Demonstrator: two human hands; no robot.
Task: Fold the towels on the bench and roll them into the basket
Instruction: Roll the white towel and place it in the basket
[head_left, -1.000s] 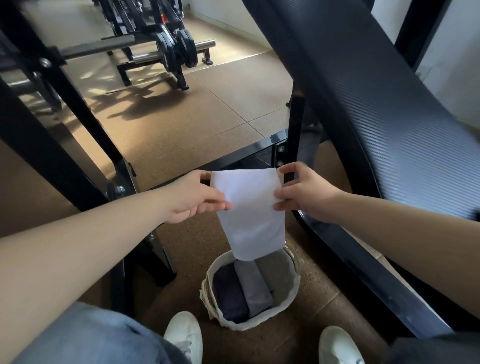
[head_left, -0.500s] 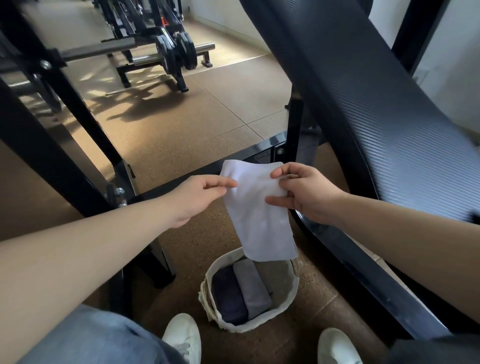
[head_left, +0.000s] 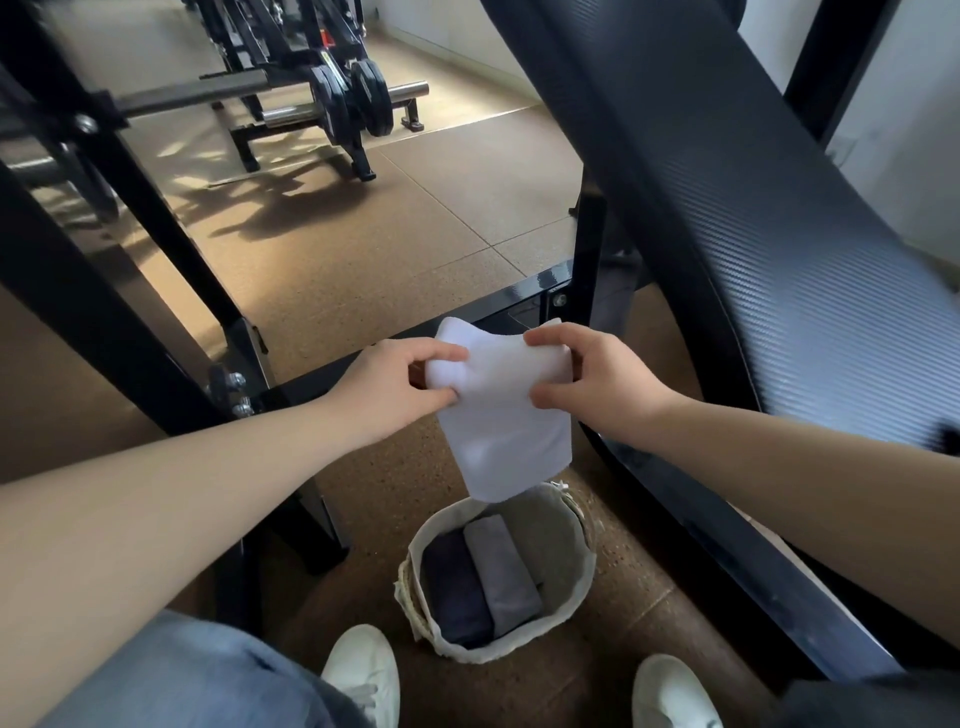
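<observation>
Above basket (head_left: 571, 597), towel (head_left: 506, 415) pinched btwn both hands' fingers (head_left: 441, 354).

The white towel (head_left: 498, 415) hangs in the air as a narrow folded strip; its top end is bunched between the left hand (head_left: 400, 384) and the right hand (head_left: 587, 379), which pinch it at either side; its lower end dangles over the basket (head_left: 589, 571), round and pale-lined, on the floor; inside lie a dark grey towel (head_left: 454, 592) and a light grey towel (head_left: 501, 571), rolled, touching side by side.
</observation>
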